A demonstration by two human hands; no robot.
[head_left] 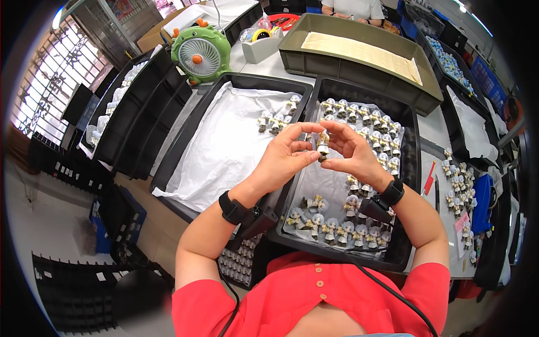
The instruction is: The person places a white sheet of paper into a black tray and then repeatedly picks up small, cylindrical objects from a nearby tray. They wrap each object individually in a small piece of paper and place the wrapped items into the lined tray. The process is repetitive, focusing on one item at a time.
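Observation:
A small figurine (323, 147), white and gold with a dark base, stands upright between the fingertips of both my hands. My left hand (286, 154) pinches it from the left, my right hand (352, 151) from the right. Below and around them is a black tray (412, 168) lined with white sheet, holding many similar white-haired figurines (330, 229) in rows. To the left, a second black tray (168, 174) has a crumpled white liner (224, 135) and a few figurines (275, 122) at its right side.
A green frog-shaped fan (201, 55) stands behind the left tray. Behind the right tray sits a large olive bin (314, 64). More figurines (457, 185), a red tool (429, 178) and a blue container (482, 203) lie at right. Another person (359, 10) sits across the table.

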